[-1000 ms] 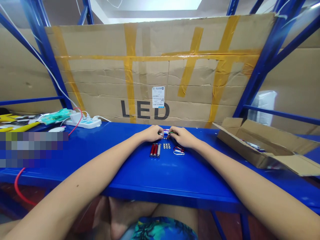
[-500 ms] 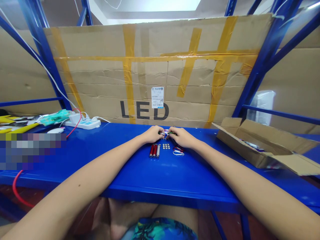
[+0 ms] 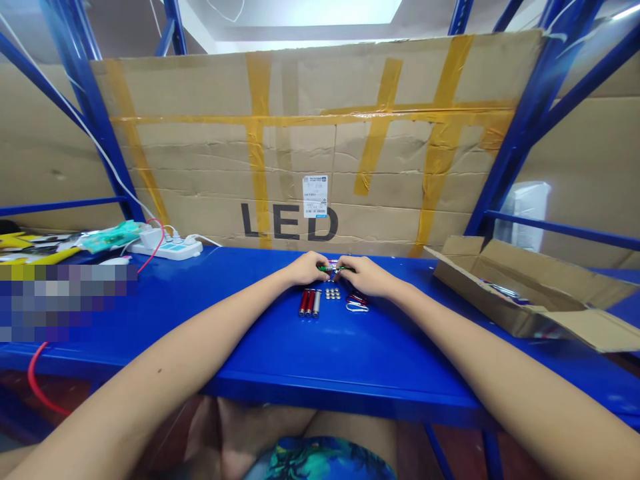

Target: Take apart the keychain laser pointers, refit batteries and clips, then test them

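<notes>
My left hand point(image 3: 304, 267) and my right hand point(image 3: 365, 275) meet at the far middle of the blue shelf point(image 3: 320, 353). Together their fingertips pinch a small green and silver part point(image 3: 331, 269); it is too small to identify. Just in front of the hands lie three small tubes point(image 3: 310, 302), two red and one silver, side by side. Right of them sits a cluster of small round silver cells point(image 3: 333, 293). Beside those lie small carabiner clips point(image 3: 357, 303), red and silver, under my right hand.
An open cardboard box point(image 3: 530, 290) lies at the right of the shelf. A big taped cardboard sheet marked LED point(image 3: 290, 222) stands behind. A white power strip point(image 3: 167, 248) with a red cable, and yellow and green items, sit at the left. Blue rack posts flank both sides.
The hands stay together at the same spot, with only small finger shifts. The green part shows more clearly between the fingertips now.
</notes>
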Tool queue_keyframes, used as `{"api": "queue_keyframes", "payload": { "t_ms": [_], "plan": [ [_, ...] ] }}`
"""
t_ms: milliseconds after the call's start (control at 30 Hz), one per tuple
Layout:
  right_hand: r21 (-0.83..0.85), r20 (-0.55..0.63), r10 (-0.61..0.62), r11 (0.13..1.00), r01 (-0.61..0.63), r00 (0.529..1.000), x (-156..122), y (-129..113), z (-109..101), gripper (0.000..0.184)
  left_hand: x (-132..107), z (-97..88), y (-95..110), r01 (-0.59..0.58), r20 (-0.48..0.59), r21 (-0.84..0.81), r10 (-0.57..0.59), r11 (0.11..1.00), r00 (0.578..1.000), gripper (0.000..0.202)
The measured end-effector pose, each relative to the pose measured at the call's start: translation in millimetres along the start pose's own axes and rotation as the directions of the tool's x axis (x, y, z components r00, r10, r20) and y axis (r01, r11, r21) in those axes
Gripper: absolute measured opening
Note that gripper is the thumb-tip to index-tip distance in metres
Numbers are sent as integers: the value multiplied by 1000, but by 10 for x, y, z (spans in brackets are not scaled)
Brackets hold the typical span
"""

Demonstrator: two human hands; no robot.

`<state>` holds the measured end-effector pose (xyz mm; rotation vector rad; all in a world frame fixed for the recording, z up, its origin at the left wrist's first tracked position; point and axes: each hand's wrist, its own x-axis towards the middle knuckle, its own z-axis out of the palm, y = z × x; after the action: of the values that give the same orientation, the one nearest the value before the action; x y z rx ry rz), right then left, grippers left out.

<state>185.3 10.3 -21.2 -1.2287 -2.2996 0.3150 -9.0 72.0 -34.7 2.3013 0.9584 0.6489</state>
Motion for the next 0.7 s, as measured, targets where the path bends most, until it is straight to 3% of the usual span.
{"api": "queue_keyframes", "payload": {
  "t_ms": [333,700],
  "plan": [
    [27,50,-60,998,59,997,-51,-66,-82,16,-89,-44,216,14,101,61,-20,998,995,18],
    [-10,69,-52,999,53,996,-58,-92,-85,16,-99,-57,210,-10,128,46,4,999,992,18]
  ]
}}
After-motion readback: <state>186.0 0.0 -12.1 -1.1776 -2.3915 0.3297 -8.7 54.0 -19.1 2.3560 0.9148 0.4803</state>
